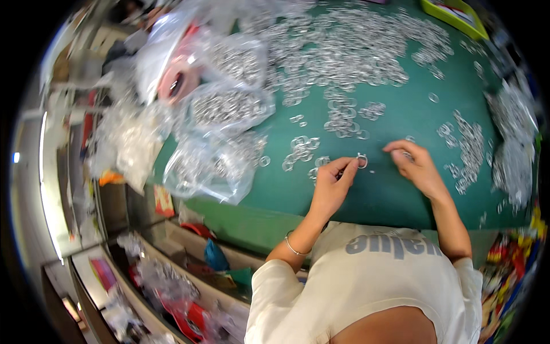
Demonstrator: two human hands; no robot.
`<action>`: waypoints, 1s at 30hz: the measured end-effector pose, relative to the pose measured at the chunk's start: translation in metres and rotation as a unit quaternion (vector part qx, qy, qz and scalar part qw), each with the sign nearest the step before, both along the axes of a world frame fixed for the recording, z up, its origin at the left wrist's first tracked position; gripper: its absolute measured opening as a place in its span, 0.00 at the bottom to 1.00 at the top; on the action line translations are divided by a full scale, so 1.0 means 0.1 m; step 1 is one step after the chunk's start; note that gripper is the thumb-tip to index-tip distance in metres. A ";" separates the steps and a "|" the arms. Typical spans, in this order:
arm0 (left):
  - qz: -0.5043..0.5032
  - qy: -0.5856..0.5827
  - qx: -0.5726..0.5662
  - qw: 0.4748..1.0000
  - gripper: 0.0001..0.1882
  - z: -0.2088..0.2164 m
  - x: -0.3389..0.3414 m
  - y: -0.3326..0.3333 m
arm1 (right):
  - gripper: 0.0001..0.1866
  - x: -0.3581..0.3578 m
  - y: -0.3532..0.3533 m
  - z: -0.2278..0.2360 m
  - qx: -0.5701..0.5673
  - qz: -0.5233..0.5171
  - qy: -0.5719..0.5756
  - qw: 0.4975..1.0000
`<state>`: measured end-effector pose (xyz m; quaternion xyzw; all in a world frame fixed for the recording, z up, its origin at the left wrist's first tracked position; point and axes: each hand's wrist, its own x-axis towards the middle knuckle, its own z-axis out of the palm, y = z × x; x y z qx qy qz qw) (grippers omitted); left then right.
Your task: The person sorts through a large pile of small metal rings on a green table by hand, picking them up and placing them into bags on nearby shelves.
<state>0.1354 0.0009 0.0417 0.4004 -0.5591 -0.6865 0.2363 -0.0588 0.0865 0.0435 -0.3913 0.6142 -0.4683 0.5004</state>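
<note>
Between the thumb and fingertips of my left hand (331,188) a small silver metal ring (362,161) is pinched, standing upright over the green tabletop (378,198). To its right hovers my right hand (417,169), apart from the left, its fingers curled and the index finger reaching forward. A metallic glint shows among those fingers; what it belongs to is unclear. Beside my left hand lies a small cluster of rings (301,150). A larger group of rings (471,150) lies to the right of my right hand. One tiny pale piece (372,171) sits between my hands.
A wide heap of rings (349,46) covers the table's far side. Clear bags of rings (226,106) crowd the left, near a pink tape roll (176,83). More bags (511,146) line the right edge. A yellow-green tray (455,16) stands far right. Open drawers (177,275) are lower left.
</note>
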 end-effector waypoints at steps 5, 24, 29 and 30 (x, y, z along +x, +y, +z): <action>0.347 -0.093 -0.308 0.881 0.07 0.36 0.69 -0.20 | 0.10 -0.09 0.06 -0.02 0.085 -0.061 -0.424 0.900; -0.023 -0.303 -0.337 0.891 0.22 -0.20 0.00 -0.34 | 0.21 0.26 -0.76 -0.41 -0.037 0.058 0.517 0.853; -0.080 -0.325 -0.423 0.842 0.24 -0.33 -0.29 -0.71 | 0.19 0.18 -0.60 -0.38 -0.091 0.195 0.493 0.843; -0.092 -0.299 -0.433 0.845 0.22 -0.40 -0.28 -0.72 | 0.19 0.12 -0.63 -0.33 -0.059 0.173 0.448 0.875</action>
